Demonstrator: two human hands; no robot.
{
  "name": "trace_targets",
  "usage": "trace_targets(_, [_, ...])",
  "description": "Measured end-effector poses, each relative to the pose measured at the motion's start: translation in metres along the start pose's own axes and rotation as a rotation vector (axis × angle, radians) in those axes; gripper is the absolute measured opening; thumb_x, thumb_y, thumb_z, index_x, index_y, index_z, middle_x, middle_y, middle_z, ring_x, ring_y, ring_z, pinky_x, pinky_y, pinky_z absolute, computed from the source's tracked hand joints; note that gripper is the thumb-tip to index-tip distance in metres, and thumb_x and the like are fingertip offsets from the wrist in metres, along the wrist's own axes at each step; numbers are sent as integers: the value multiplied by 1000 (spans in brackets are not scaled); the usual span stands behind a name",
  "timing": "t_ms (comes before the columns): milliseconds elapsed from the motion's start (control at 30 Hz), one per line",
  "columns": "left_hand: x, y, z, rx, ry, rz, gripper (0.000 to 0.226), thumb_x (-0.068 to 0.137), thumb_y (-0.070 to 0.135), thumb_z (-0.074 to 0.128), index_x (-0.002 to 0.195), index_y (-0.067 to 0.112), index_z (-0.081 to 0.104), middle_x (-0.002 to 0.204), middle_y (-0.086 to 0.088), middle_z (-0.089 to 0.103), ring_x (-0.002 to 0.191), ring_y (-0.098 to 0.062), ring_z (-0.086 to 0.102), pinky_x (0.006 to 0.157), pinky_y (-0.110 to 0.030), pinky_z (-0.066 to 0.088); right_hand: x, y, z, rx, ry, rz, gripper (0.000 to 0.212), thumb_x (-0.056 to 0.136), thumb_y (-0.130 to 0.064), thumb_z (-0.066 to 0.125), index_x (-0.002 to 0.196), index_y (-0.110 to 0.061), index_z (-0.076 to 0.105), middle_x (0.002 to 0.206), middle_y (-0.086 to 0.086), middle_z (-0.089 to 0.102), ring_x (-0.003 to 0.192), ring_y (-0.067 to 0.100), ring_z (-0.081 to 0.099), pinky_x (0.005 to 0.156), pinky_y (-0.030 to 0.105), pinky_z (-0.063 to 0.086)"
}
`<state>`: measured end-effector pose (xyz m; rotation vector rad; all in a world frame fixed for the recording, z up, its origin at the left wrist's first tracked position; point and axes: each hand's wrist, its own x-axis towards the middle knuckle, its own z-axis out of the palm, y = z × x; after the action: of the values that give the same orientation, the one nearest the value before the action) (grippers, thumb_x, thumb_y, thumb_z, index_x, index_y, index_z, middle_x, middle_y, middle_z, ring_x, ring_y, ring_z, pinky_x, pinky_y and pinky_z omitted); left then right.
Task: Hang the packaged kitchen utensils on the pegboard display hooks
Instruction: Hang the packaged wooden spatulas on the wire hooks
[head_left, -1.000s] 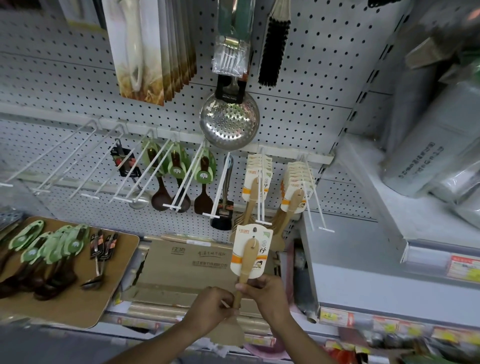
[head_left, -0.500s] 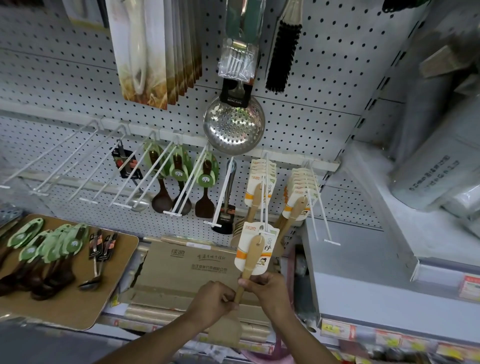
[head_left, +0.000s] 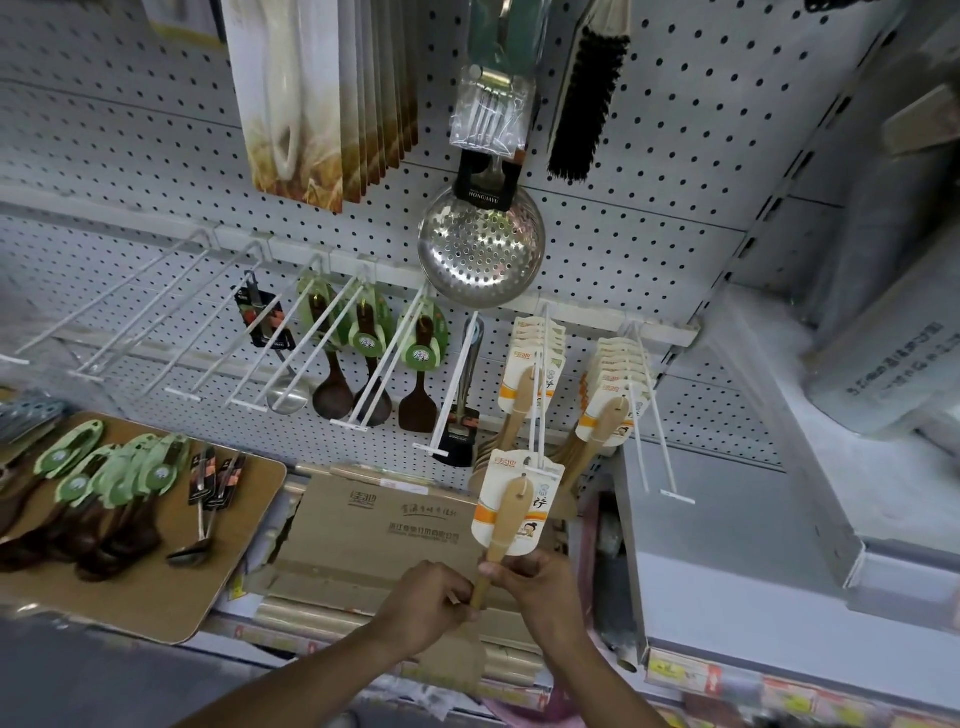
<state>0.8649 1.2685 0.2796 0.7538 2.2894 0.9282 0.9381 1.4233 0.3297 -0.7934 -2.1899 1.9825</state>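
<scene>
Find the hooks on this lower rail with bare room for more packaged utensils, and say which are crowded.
Bare: the two leftmost hooks, left of the ladle's black card. Nearly bare: the green-carded spoon hooks. Crowded: the two bamboo-utensil hooks on the right, where both hands hold another pack.

Flattened cardboard box (head_left: 384, 530) on shelf below pegboard; grey wrapped bundles (head_left: 893, 343) on right shelf (head_left: 779, 467)

1. I see a white perforated wall panel (head_left: 649, 218) filling the far side.
2. On my right stands a pale grey shelf (head_left: 779, 467).
3. Light is even, dim.
</scene>
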Motion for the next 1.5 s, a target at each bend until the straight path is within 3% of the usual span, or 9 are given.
trace_targets(333, [-2,6,4,0,-1,19,10,79,32,76,86,25,79,71,12,73,72,-6,69,65,-24,48,2,-2,-7,-12,-60,8,15,71,-2,83,72,-17,79,79,3,78,78,15,73,79,34,57])
trace_targets(467, [-6,8,7,-7,-2,3,9,79,31,78,87,28,79,63,22,65,72,-1,67,59,-13,41,2,1,-9,-28,-52,20,10,71,-2,83,75,-11,79,79,6,77,76,16,73,79,38,57])
trace_targets(600, [-2,9,7,2,8,-22,17,80,32,76,81,15,76,71,3,73,69,-11,68,65,-26,48,7,-1,-9,-33,-36,25,6,72,-3,83,75,-5,78,79,14,76,75,20,71,79,42,57])
trace_targets(700, [7,13,4,15,26,-39,18,79,30,76,72,15,71,73,2,73,69,-8,67,67,-25,49,19,-2,-9,-41,7,33,32,70,-16,86,82,10,71,86,28,72,83,33,73,76,41,56])
trace_targets(833, [23,14,2,40,53,-71,21,82,34,74,75,15,69,78,1,73,75,-10,66,72,-26,49,35,-11,-10,-29,18,34,12,75,-1,79,80,8,73,74,9,76,69,16,72,67,28,58])
trace_targets(1167, [74,19,-20,31,100,-74,24,86,24,73,64,24,62,81,-2,71,79,-16,65,74,-30,50,87,-31,-12,-177,77,38,17,67,-24,88,60,-21,73,70,3,74,65,11,66,69,33,54])
trace_targets(1267, [89,24,-26,49,111,-61,40,88,24,71,55,30,48,75,-1,63,77,-20,62,72,-31,49,111,-24,-16,-219,95,57,26,49,-47,88,63,-31,74,80,2,76,81,24,73,79,49,59])
trace_targets(1400, [106,30,-29,75,111,-58,26,90,25,69,66,25,59,79,-4,66,80,-22,63,69,-29,46,126,-37,-21,-175,68,20,22,72,-3,83,67,-21,71,85,15,74,89,39,70,83,56,57])
trace_targets(1500, [118,32,-29,68,127,-62,14,90,23,67,77,22,65,84,-5,66,85,-24,64,69,-27,44,134,-44,-25,-187,9,-43,22,79,2,75,69,-16,68,79,13,69,80,33,67,81,47,57])
